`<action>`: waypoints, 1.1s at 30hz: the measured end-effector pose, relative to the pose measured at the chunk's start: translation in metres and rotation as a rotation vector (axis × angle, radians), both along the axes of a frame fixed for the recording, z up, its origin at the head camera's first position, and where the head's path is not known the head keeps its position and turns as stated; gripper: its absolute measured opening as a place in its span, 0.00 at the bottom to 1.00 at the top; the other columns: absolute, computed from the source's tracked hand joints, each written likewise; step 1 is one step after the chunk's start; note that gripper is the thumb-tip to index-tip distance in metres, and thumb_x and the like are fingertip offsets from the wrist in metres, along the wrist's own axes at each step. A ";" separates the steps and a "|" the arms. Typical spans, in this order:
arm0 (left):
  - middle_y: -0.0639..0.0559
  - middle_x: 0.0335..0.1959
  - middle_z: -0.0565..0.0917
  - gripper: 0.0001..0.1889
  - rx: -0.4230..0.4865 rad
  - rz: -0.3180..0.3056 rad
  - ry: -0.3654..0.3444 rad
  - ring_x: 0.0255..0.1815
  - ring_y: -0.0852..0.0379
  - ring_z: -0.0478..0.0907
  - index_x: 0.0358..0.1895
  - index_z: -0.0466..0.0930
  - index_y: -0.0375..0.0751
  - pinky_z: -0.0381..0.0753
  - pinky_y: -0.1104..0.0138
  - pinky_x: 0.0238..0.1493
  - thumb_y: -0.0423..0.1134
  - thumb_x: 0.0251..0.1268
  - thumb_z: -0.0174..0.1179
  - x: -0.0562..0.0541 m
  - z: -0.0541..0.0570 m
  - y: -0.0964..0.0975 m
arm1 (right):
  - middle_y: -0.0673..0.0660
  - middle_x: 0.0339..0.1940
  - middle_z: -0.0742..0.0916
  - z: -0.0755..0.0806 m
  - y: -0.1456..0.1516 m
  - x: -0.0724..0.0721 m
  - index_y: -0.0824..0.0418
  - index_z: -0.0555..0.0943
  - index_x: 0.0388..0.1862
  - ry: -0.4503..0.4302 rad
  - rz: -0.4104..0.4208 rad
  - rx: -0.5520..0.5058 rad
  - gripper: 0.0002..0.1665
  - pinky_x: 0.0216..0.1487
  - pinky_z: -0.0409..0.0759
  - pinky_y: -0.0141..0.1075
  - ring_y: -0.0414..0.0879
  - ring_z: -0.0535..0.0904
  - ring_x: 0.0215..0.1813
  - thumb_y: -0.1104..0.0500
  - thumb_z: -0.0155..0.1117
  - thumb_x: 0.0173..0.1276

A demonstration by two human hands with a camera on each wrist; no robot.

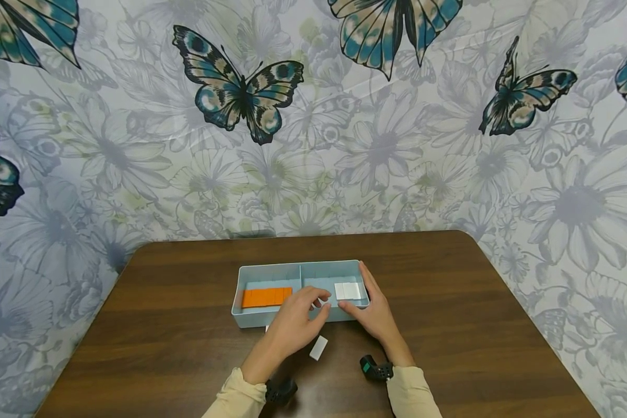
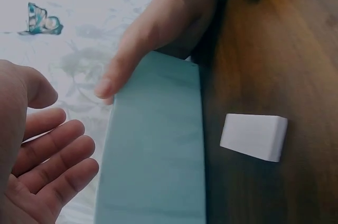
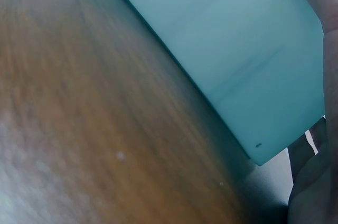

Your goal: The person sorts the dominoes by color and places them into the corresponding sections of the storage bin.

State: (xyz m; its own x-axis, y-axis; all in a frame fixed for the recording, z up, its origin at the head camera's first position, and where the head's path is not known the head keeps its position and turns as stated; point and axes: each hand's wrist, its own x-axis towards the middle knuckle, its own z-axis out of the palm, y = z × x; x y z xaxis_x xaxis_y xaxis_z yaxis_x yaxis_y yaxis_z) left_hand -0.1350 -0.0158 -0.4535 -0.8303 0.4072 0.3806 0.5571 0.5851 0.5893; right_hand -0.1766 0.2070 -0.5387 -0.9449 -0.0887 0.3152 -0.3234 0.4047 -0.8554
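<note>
Box (image 1: pixel 253 320) rests on the bench (image 1: pixel 460 325), partly beneath the left hand (image 1: pixel 296 323), whose fingers are loosely parted and appear empty. The right hand (image 1: pixel 377 314) grips its right end. Brace there; keep left fingertips clear of the rim.

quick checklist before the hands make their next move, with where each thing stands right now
1. Tray steadied: ok, the right hand holds the right end of the blue tray.
2. Left hand free: ok, the left wrist view shows nothing in it.
3. Colours apart: ok, orange blocks left of the divider, white blocks right of it.
4. All blocks in the tray: not ok, a loose white block lies on the table in front.
5. White sliver beside the left hand identified: cannot tell, mostly hidden.
</note>
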 end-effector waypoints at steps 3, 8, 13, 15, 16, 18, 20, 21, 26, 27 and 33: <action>0.51 0.45 0.87 0.09 -0.004 -0.003 0.006 0.41 0.56 0.82 0.51 0.86 0.42 0.85 0.65 0.43 0.37 0.72 0.63 0.005 -0.005 -0.003 | 0.54 0.86 0.59 0.001 0.000 0.000 0.54 0.54 0.86 0.007 0.000 0.001 0.61 0.78 0.58 0.64 0.57 0.55 0.84 0.49 0.80 0.61; 0.52 0.42 0.87 0.09 -0.013 -0.007 0.052 0.39 0.56 0.82 0.50 0.86 0.42 0.83 0.68 0.40 0.35 0.70 0.65 0.012 -0.016 -0.010 | 0.55 0.86 0.59 0.001 0.000 0.000 0.54 0.54 0.86 0.010 0.004 -0.005 0.61 0.78 0.58 0.63 0.57 0.55 0.84 0.50 0.80 0.61; 0.54 0.41 0.86 0.09 -0.024 -0.050 0.184 0.40 0.57 0.82 0.47 0.87 0.42 0.85 0.66 0.44 0.33 0.65 0.68 0.020 -0.022 -0.015 | 0.55 0.86 0.59 0.001 0.000 0.000 0.47 0.53 0.86 0.010 0.009 -0.003 0.61 0.78 0.58 0.64 0.57 0.54 0.84 0.49 0.80 0.62; 0.54 0.43 0.86 0.10 -0.030 -0.065 0.206 0.43 0.58 0.83 0.47 0.87 0.42 0.85 0.64 0.47 0.33 0.64 0.69 0.023 -0.025 -0.016 | 0.54 0.86 0.59 0.002 0.001 0.000 0.44 0.52 0.86 0.005 0.006 -0.003 0.61 0.78 0.58 0.64 0.57 0.54 0.85 0.49 0.79 0.62; 0.54 0.43 0.87 0.10 -0.032 -0.069 0.201 0.45 0.59 0.83 0.47 0.86 0.43 0.85 0.64 0.49 0.33 0.63 0.70 0.023 -0.026 -0.017 | 0.54 0.86 0.59 0.002 0.001 0.000 0.44 0.52 0.86 0.004 0.004 -0.004 0.61 0.78 0.57 0.64 0.57 0.54 0.85 0.49 0.79 0.62; 0.54 0.44 0.87 0.11 -0.027 -0.078 0.175 0.47 0.59 0.83 0.47 0.86 0.42 0.85 0.62 0.51 0.33 0.63 0.70 0.024 -0.030 -0.018 | 0.53 0.86 0.59 0.002 0.001 0.001 0.45 0.53 0.86 -0.001 -0.001 -0.003 0.61 0.78 0.57 0.63 0.56 0.54 0.85 0.49 0.80 0.61; 0.53 0.45 0.87 0.11 -0.023 -0.085 0.135 0.48 0.58 0.83 0.48 0.86 0.41 0.85 0.61 0.52 0.34 0.63 0.70 0.025 -0.034 -0.019 | 0.53 0.86 0.59 0.002 0.001 0.001 0.47 0.53 0.86 -0.005 -0.002 -0.003 0.61 0.78 0.57 0.63 0.56 0.54 0.84 0.48 0.80 0.61; 0.52 0.46 0.87 0.12 -0.024 -0.089 0.113 0.49 0.58 0.83 0.49 0.86 0.40 0.85 0.61 0.53 0.34 0.63 0.70 0.026 -0.036 -0.019 | 0.52 0.86 0.59 0.002 0.001 0.001 0.47 0.53 0.86 -0.009 -0.002 -0.001 0.61 0.78 0.57 0.63 0.56 0.54 0.84 0.48 0.80 0.61; 0.55 0.50 0.87 0.15 -0.079 -0.108 0.036 0.52 0.58 0.81 0.53 0.86 0.40 0.83 0.62 0.56 0.38 0.64 0.69 0.029 -0.048 -0.022 | 0.52 0.86 0.59 0.001 0.001 0.002 0.48 0.53 0.86 -0.022 0.000 0.000 0.62 0.79 0.57 0.63 0.56 0.54 0.85 0.48 0.80 0.61; 0.55 0.51 0.86 0.17 -0.095 -0.115 0.028 0.52 0.58 0.81 0.54 0.85 0.40 0.83 0.62 0.56 0.39 0.64 0.69 0.029 -0.050 -0.023 | 0.52 0.86 0.58 0.001 0.001 0.002 0.48 0.53 0.86 -0.024 0.000 0.003 0.62 0.78 0.57 0.63 0.56 0.54 0.85 0.48 0.80 0.61; 0.56 0.58 0.84 0.26 -0.185 -0.173 -0.050 0.55 0.58 0.78 0.62 0.82 0.42 0.80 0.61 0.59 0.45 0.60 0.72 0.030 -0.059 -0.029 | 0.53 0.86 0.58 0.002 0.001 0.002 0.51 0.53 0.86 -0.027 0.000 0.006 0.62 0.78 0.56 0.64 0.57 0.53 0.85 0.47 0.79 0.61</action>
